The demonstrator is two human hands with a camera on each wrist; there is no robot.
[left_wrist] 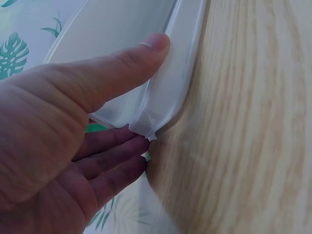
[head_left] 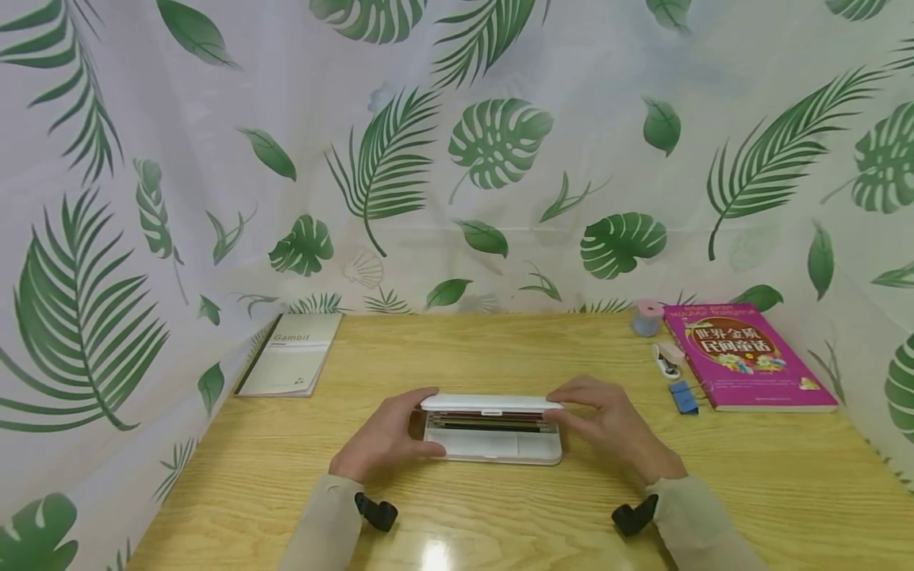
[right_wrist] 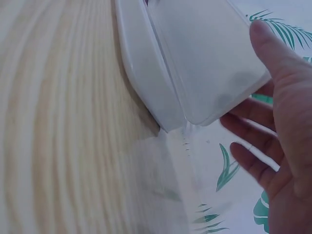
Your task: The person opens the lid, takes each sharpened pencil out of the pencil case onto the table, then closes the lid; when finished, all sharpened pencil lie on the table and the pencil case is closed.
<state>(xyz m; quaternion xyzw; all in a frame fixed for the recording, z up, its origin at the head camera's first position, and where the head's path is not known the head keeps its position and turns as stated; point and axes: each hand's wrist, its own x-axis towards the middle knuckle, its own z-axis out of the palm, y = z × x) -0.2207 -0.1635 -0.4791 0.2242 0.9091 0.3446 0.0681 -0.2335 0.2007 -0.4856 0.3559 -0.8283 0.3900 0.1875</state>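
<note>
A white pencil case point(head_left: 471, 444) lies on the wooden table, its lid point(head_left: 493, 402) raised partway at the back. Several pencils point(head_left: 493, 424) lie side by side inside, under the lid's shadow. My left hand point(head_left: 389, 436) grips the case's left end, with the thumb on the front part and the fingers round the back corner. At the right end, my right hand point(head_left: 607, 420) holds the lid's edge between thumb and fingers. The right wrist view shows the lid point(right_wrist: 204, 63) tilted up from the base point(right_wrist: 146, 73).
A notebook point(head_left: 293, 357) lies at the back left. At the back right are a pink book point(head_left: 757, 388), a pink-and-blue roll-shaped thing point(head_left: 647, 319), a small white-and-pink stapler point(head_left: 667, 361) and a blue binder clip point(head_left: 684, 398). A leaf-patterned curtain point(head_left: 414, 270) hangs behind the table.
</note>
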